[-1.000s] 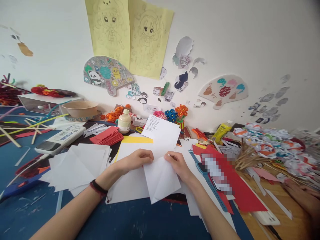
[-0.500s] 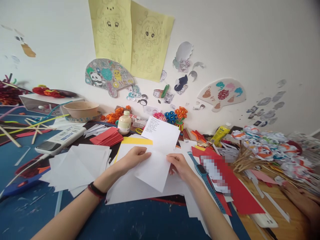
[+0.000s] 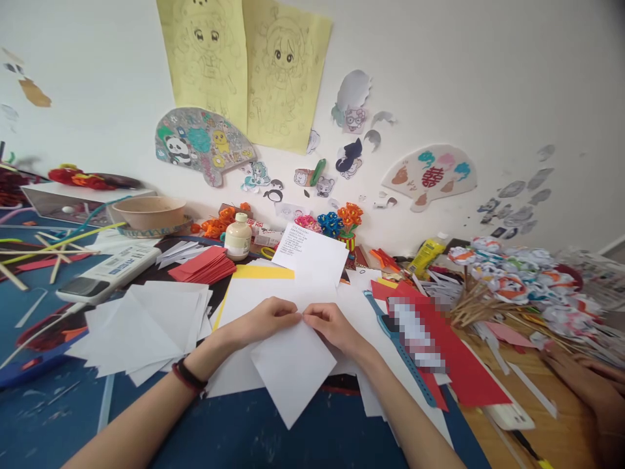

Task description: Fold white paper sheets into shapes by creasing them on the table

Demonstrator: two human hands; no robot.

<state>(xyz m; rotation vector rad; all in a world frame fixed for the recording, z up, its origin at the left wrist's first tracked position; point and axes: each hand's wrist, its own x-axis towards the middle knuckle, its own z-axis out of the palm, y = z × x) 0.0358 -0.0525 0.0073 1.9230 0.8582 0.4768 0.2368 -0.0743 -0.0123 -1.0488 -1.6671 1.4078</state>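
A square sheet of white paper is held by its far corner, its near corner pointing toward me. My left hand pinches that corner from the left, fingers closed. From the right, my right hand pinches the same corner, its fingertips almost meeting the left ones. Below the sheet lie larger white papers. Just beyond my hands rests a white sheet with handwritten lines. To the left spreads a pile of white paper squares.
A stack of red paper, a cream bottle and a bowl stand behind. A blue-strapped watch and red paper lie right, near paper flowers. Another person's hand rests at the far right.
Both hands have come together at the sheet's far corner. The sheet has turned so one corner points toward me and sits nearer. The view has shifted slightly.
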